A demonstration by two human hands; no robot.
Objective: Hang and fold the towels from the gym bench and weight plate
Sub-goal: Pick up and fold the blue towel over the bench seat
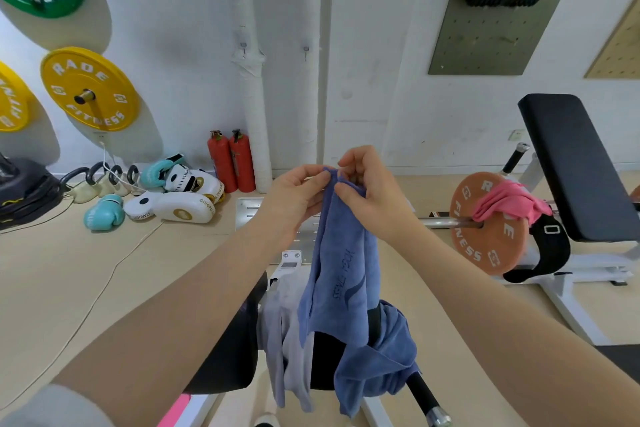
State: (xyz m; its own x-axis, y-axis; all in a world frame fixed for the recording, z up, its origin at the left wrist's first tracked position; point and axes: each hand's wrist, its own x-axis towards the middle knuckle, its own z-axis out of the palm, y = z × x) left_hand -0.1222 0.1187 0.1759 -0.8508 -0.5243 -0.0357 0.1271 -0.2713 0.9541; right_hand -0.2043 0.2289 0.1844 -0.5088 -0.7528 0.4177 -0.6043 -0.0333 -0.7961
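Note:
A blue towel (341, 274) with dark lettering hangs in front of me. My left hand (294, 194) pinches its top edge from the left, and my right hand (367, 184) pinches the same edge from the right. Its lower part drapes over the black gym bench (228, 350) below me. A pale grey towel (287, 340) lies over that bench beside it. Off to the right, a pink towel (502, 201) is draped over an orange weight plate (485, 239) on a barbell. Two small wall hooks (244, 47) (305, 50) sit above on the white wall.
A second black bench (571, 163) with a white frame stands at the right. Boxing gloves and pads (173, 198), kettlebells (104, 180) and two red fire extinguishers (230, 161) line the wall. Yellow and green plates (88, 90) hang at the left. A white pipe (254, 114) runs down the wall.

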